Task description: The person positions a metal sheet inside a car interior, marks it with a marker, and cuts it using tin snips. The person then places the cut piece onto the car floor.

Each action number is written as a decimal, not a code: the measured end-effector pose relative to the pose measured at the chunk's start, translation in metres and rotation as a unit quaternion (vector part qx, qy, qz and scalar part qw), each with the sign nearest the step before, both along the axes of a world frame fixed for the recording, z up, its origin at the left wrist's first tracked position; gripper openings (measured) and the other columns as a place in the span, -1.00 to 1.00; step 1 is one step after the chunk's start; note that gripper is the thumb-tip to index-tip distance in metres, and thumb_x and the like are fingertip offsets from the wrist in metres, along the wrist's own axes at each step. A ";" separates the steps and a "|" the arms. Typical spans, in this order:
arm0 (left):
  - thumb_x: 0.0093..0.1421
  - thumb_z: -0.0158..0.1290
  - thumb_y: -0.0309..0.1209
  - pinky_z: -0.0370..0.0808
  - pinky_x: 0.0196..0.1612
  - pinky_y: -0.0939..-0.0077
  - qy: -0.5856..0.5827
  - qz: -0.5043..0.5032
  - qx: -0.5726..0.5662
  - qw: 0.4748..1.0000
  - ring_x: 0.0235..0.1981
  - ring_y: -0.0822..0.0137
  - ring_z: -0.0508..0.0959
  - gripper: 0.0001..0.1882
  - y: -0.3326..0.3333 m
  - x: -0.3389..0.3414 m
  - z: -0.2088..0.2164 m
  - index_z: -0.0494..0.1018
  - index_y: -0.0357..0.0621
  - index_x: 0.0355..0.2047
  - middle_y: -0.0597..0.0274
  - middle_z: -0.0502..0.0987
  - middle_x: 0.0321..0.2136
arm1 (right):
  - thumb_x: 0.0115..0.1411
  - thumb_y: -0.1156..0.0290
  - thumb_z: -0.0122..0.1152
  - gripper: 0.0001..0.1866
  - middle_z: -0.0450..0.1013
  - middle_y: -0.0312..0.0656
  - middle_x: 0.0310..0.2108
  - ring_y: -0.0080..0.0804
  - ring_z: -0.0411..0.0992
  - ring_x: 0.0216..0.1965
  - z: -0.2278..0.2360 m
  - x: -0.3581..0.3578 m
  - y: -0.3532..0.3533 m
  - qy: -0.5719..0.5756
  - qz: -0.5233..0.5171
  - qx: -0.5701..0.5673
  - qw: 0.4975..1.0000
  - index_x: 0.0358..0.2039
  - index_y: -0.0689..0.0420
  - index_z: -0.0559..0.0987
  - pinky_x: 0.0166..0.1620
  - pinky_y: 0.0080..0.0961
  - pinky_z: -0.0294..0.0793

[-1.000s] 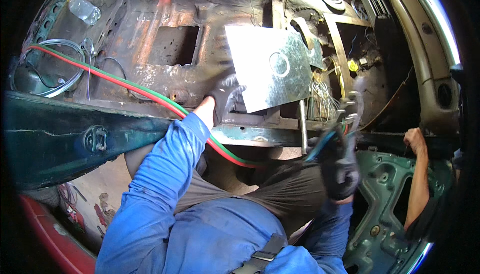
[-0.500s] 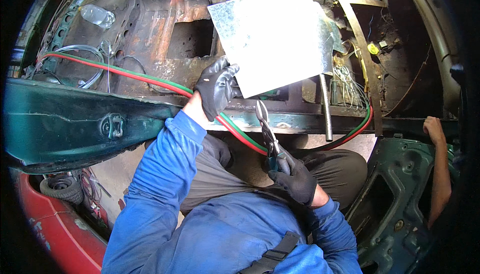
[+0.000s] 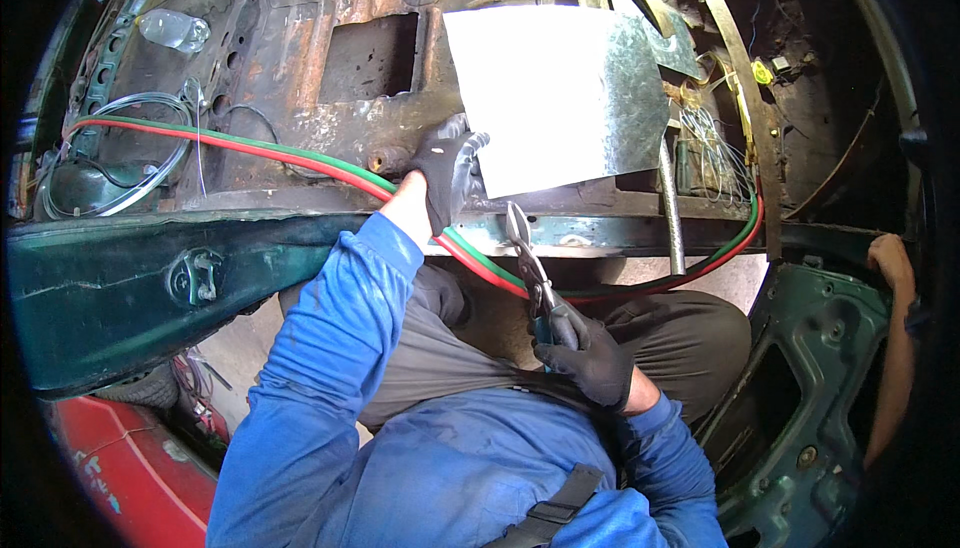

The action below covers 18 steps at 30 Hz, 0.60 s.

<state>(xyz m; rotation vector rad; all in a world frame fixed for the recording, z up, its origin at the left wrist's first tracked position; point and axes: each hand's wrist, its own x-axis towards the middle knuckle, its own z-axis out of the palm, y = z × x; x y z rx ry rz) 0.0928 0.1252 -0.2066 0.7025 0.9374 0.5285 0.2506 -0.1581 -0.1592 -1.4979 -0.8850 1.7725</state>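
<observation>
A shiny sheet of metal (image 3: 560,98) is held above the rusty car floor, bright with glare. My left hand (image 3: 450,173), in a black glove, is closed on its lower left edge. My right hand (image 3: 590,363), also gloved, grips tin snips (image 3: 530,263) with teal handles. Their blades point up and away, just short of the sheet's lower edge and over the door sill (image 3: 590,243). A paired red and green hose (image 3: 320,168) passes by my left wrist and loops below the snips.
A green door (image 3: 800,378) stands at right, with another person's arm (image 3: 895,348) beside it. A metal tube (image 3: 670,208) crosses the sill near tangled wires (image 3: 710,138). The floor has a square hole (image 3: 370,58). A clear plastic bottle (image 3: 175,30) lies far left; a red panel (image 3: 130,468) sits near left.
The sheet has tilted and turned slightly, and its right part shows less glare. My left hand has shifted a little to the right with it. The view has moved slightly; the snips stay in my right hand.
</observation>
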 end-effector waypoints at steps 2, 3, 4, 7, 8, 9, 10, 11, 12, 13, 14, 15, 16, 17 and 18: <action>0.55 0.00 -0.29 0.71 0.15 0.03 -0.038 0.009 -0.048 0.998 0.12 0.09 0.69 -0.58 0.007 -0.001 -0.009 0.40 -0.20 0.32 0.03 0.63 0.10 | 0.31 0.39 0.35 -0.45 0.51 -0.32 -0.18 -0.58 0.43 -0.17 0.001 0.002 0.005 -0.004 0.018 -0.010 1.000 0.29 0.19 0.48 -0.06 -0.47 0.50; 0.56 0.02 -0.23 0.69 0.16 0.03 -0.069 0.011 -0.092 0.993 0.12 0.10 0.69 -0.56 0.012 0.000 -0.008 0.41 -0.20 0.31 0.03 0.63 0.10 | 0.31 0.39 0.35 -0.46 0.51 -0.32 -0.18 -0.58 0.43 -0.18 0.001 0.002 0.006 -0.004 0.024 -0.015 1.000 0.27 0.19 0.49 -0.07 -0.47 0.50; 0.56 0.03 -0.16 0.68 0.18 0.03 -0.099 0.013 -0.137 0.986 0.12 0.11 0.69 -0.53 0.017 0.002 -0.008 0.41 -0.21 0.31 0.03 0.63 0.10 | 0.31 0.39 0.35 -0.48 0.51 -0.32 -0.19 -0.58 0.43 -0.18 0.001 0.002 0.007 -0.003 0.029 -0.020 0.999 0.26 0.19 0.49 -0.08 -0.47 0.50; 0.53 0.06 0.07 0.67 0.14 0.08 -0.100 0.007 -0.094 0.991 0.04 0.12 0.70 -0.38 0.024 0.017 -0.006 0.45 -0.22 0.29 0.01 0.65 0.08 | 0.31 0.39 0.36 -0.50 0.51 -0.31 -0.20 -0.57 0.43 -0.21 0.004 0.002 0.009 -0.004 0.036 -0.024 0.999 0.22 0.19 0.49 -0.09 -0.46 0.51; 0.52 0.06 0.11 0.67 0.14 0.11 -0.085 0.000 -0.083 0.993 0.02 0.13 0.69 -0.34 0.024 0.021 -0.005 0.46 -0.23 0.29 0.01 0.66 0.06 | 0.31 0.39 0.36 -0.51 0.51 -0.31 -0.21 -0.56 0.44 -0.21 0.006 0.002 0.010 -0.005 0.036 -0.024 0.999 0.21 0.19 0.50 -0.09 -0.45 0.51; 0.51 0.07 0.15 0.66 0.14 0.15 -0.068 -0.006 -0.070 0.995 0.00 0.14 0.69 -0.31 0.025 0.024 -0.004 0.46 -0.24 0.28 0.01 0.66 0.05 | 0.30 0.39 0.36 -0.51 0.50 -0.31 -0.21 -0.56 0.44 -0.22 0.005 0.000 0.009 -0.014 0.033 -0.015 0.999 0.21 0.19 0.50 -0.10 -0.45 0.51; 0.49 0.08 0.20 0.65 0.14 0.18 -0.052 -0.012 -0.058 0.997 -0.01 0.15 0.69 -0.27 0.027 0.025 -0.003 0.47 -0.25 0.28 0.00 0.66 0.03 | 0.30 0.39 0.36 -0.52 0.50 -0.30 -0.21 -0.56 0.44 -0.22 0.004 -0.001 0.007 -0.022 0.031 -0.007 0.999 0.20 0.18 0.50 -0.10 -0.44 0.51; 0.48 0.08 0.22 0.64 0.12 0.20 0.012 -0.029 -0.003 1.000 -0.03 0.18 0.68 -0.25 0.035 0.024 -0.016 0.49 -0.26 0.26 0.02 0.66 0.01 | 0.29 0.39 0.36 -0.52 0.50 -0.30 -0.22 -0.55 0.44 -0.22 0.003 -0.003 0.007 -0.030 0.028 0.001 0.999 0.20 0.18 0.50 -0.10 -0.44 0.51; 0.47 0.09 0.24 0.64 0.11 0.21 0.076 -0.042 0.053 0.995 -0.05 0.20 0.67 -0.24 0.048 0.021 -0.040 0.50 -0.27 0.24 0.03 0.66 -0.01 | 0.29 0.39 0.35 -0.37 0.51 -0.22 -0.17 -0.48 0.46 -0.19 0.005 -0.004 0.010 -0.041 0.046 -0.007 0.998 0.34 0.16 0.38 -0.05 -0.40 0.52; 0.47 0.09 0.25 0.62 0.09 0.23 0.108 -0.039 0.083 0.990 -0.06 0.22 0.64 -0.23 0.048 0.022 -0.042 0.52 -0.29 0.23 0.05 0.66 -0.03 | 0.28 0.39 0.35 -0.21 0.53 -0.14 -0.12 -0.40 0.48 -0.16 0.011 -0.003 0.014 -0.053 0.060 -0.018 0.997 0.48 0.15 0.26 0.00 -0.36 0.53; 0.47 0.09 0.25 0.59 0.07 0.25 0.142 -0.035 0.111 0.983 -0.08 0.24 0.62 -0.23 0.049 0.023 -0.045 0.53 -0.30 0.21 0.06 0.66 -0.04 | 0.28 0.38 0.34 -0.06 0.55 -0.06 -0.07 -0.32 0.50 -0.13 0.016 -0.004 0.016 -0.065 0.075 -0.029 0.995 0.62 0.14 0.14 0.05 -0.31 0.53; 0.48 0.09 0.24 0.56 0.05 0.27 0.143 -0.015 0.117 0.983 -0.10 0.25 0.59 -0.23 0.039 0.032 -0.025 0.54 -0.32 0.21 0.08 0.65 -0.03 | 0.28 0.38 0.34 -0.05 0.55 -0.01 0.01 -0.28 0.52 -0.06 0.019 -0.005 0.016 -0.075 0.069 -0.025 0.995 0.62 0.14 0.14 0.10 -0.30 0.52; 0.48 0.09 0.22 0.52 0.03 0.29 0.147 0.011 0.124 0.981 -0.13 0.27 0.55 -0.24 0.032 0.034 -0.013 0.55 -0.34 0.21 0.10 0.64 -0.03 | 0.28 0.38 0.34 -0.05 0.55 0.04 0.09 -0.25 0.53 0.01 0.022 -0.007 0.018 -0.082 0.069 -0.018 0.994 0.62 0.14 0.13 0.15 -0.29 0.51; 0.47 0.09 0.26 0.51 -0.04 0.28 0.126 0.020 0.139 0.982 -0.20 0.32 0.50 -0.24 0.031 0.032 -0.012 0.57 -0.32 0.13 0.23 0.60 -0.21 | 0.28 0.37 0.34 -0.05 0.56 0.09 0.17 -0.21 0.55 0.08 0.024 -0.008 0.020 -0.090 0.070 -0.011 0.993 0.62 0.15 0.12 0.21 -0.27 0.50; 0.46 0.10 0.27 0.50 -0.10 0.29 0.121 0.029 0.135 0.983 -0.25 0.35 0.48 -0.26 0.032 0.033 -0.011 0.59 -0.29 0.07 0.28 0.57 -0.27 | 0.27 0.37 0.34 -0.04 0.52 0.12 0.23 -0.18 0.53 0.15 0.023 -0.010 0.019 -0.096 0.070 -0.005 0.993 0.62 0.15 0.12 0.25 -0.27 0.46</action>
